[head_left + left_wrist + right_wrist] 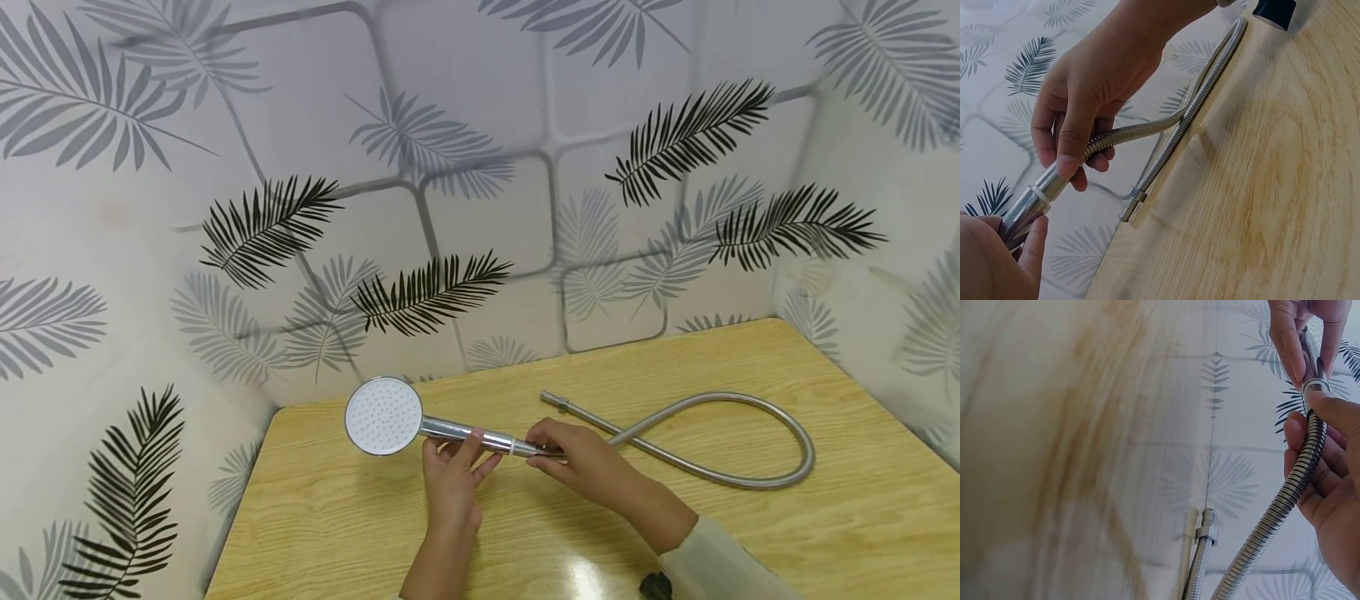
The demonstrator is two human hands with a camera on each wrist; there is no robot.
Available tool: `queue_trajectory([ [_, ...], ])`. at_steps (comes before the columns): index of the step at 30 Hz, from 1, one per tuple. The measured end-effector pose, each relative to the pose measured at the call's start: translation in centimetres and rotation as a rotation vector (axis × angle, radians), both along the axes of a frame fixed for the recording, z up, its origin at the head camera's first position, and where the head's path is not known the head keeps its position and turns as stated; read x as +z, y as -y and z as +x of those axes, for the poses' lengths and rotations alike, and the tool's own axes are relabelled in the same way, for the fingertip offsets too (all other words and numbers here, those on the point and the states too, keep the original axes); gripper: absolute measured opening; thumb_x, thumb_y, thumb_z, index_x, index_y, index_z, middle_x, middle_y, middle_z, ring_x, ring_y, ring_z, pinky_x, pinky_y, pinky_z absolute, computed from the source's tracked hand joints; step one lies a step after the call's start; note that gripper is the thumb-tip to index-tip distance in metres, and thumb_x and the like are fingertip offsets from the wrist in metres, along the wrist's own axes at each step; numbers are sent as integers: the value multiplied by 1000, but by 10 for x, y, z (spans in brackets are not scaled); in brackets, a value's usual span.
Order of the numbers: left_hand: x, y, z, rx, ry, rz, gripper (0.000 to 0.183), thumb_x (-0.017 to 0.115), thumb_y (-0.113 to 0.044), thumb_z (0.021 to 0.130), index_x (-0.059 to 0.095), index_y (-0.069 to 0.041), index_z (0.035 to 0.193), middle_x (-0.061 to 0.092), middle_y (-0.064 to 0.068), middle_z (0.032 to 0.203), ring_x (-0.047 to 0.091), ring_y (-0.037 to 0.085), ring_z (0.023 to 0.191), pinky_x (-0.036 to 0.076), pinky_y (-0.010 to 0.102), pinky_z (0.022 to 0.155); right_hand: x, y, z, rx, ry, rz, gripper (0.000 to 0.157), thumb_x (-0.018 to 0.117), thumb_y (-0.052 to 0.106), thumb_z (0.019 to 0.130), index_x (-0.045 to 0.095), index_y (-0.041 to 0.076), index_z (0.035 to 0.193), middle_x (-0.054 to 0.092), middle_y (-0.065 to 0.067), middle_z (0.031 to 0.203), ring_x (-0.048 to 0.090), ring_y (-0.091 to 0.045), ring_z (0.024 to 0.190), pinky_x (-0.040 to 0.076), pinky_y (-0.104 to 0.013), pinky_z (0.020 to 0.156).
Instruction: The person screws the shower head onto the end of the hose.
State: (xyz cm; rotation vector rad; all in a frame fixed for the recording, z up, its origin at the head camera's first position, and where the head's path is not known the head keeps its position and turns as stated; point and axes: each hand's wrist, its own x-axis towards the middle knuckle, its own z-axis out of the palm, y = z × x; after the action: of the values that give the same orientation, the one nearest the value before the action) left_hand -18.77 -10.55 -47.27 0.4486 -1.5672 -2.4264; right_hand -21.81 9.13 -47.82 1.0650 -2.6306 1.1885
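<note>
A handheld shower head [384,416] with a round white face and chrome handle is held above the table, its face toward the head camera. My left hand [452,483] grips the handle, thumb across the front. At the handle's lower end, my right hand [581,458] pinches the conical end fitting [1052,181] of a ribbed metal shower hose [1285,497]. In the left wrist view this fitting meets the handle at a pale ring [1041,194]; whether it is threaded on, I cannot tell. The hose's other end, with a hex nut [562,403], lies on the table.
The hose crosses itself and loops out to the right over the wooden table [337,517]. Leaf-patterned wall covering [480,217] stands behind the table's back edge. A small dark object [656,586] shows by the right sleeve [723,562].
</note>
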Motion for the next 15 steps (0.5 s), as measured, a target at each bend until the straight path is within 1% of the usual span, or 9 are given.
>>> queue_trajectory([
  [4, 0, 0, 0, -1, 3, -4, 41, 67, -9, 98, 40, -3, 128, 56, 12, 110, 72, 21, 96, 66, 45, 85, -1, 0, 0, -5, 13, 5, 19, 67, 21, 98, 63, 14, 116, 72, 5, 101, 66, -3, 87, 60, -18, 74],
  [8, 0, 0, 0, -2, 4, -5, 41, 67, -9, 98, 40, -3, 128, 56, 12, 110, 72, 21, 96, 66, 45, 86, -1, 0, 0, 0, -1, -8, 19, 67, 22, 98, 65, 13, 115, 72, 4, 100, 62, -1, 82, 58, -18, 68],
  [15, 0, 0, 0, -1, 3, 5, 40, 67, -9, 97, 41, -3, 126, 56, 11, 108, 72, 20, 95, 66, 45, 86, -1, -2, 1, -3, -44, -15, 21, 69, 20, 97, 67, 16, 117, 69, 7, 105, 58, 0, 83, 58, -18, 72],
])
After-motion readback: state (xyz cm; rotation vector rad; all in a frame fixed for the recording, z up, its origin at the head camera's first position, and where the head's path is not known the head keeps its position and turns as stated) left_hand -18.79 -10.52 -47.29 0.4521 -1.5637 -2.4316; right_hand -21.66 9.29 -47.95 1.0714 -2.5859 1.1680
